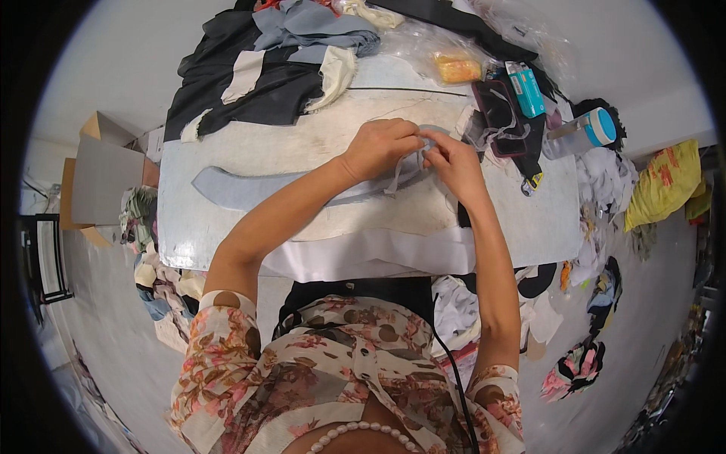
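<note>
A long curved piece of grey fabric (257, 189) lies across the white table, passing under my left forearm. At its right end my left hand (384, 147) and my right hand (454, 163) meet, fingertips almost touching. Both are closed in a pinch at the edge of the grey piece. From between them hangs a narrow whitish strip (397, 175), crumpled and partly see-through. The fingers hide where the strip and the fabric meet, so I cannot tell whether the two are joined.
Black and cream cloth (265, 94) is heaped at the far left of the table (181, 234). On the right are a dark phone (497, 113), a teal box (525, 89) and a blue-lidded clear jar (578, 135). White fabric (363, 253) drapes over the near edge. Fabric scraps lie on the floor.
</note>
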`<state>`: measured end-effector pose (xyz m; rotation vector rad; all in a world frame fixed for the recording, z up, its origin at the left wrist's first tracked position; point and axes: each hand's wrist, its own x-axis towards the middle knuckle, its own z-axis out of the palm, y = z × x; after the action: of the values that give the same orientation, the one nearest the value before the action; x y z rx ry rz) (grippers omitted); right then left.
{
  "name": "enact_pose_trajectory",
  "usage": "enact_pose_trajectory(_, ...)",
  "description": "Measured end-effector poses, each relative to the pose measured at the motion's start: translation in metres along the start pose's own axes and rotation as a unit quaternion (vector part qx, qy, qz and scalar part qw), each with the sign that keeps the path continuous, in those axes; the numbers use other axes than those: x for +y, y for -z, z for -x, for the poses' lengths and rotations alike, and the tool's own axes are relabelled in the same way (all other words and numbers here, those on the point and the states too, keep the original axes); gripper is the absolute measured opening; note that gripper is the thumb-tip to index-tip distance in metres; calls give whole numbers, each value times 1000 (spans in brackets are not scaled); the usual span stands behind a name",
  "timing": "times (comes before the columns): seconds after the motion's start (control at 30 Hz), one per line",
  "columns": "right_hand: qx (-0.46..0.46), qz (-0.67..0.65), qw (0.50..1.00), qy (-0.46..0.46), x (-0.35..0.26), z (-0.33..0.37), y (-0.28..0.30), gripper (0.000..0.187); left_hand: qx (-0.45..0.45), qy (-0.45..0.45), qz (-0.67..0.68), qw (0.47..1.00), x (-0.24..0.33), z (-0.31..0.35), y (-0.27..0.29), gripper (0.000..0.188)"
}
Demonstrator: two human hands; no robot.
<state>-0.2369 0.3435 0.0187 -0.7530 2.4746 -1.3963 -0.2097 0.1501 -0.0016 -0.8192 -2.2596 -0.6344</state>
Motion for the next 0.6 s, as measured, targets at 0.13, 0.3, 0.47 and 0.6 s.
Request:
enact_pose_trajectory(0.13,22,36,999,25,3,-2,4,18,5,9,30,999,1,-2,-1,18)
enact_pose_trajectory(0.3,65,241,955,161,0,11,10,12,-31,29,47,998,-2,6,8,20)
enact_pose_trajectory(0.47,4,334,932,141,10,24,9,17,-102,68,49,991,-8,16,28,18)
enact_pose_trajectory(0.6,-17,344,931,121,20,24,4,18,-101,88,40,990,-14,18,30,12)
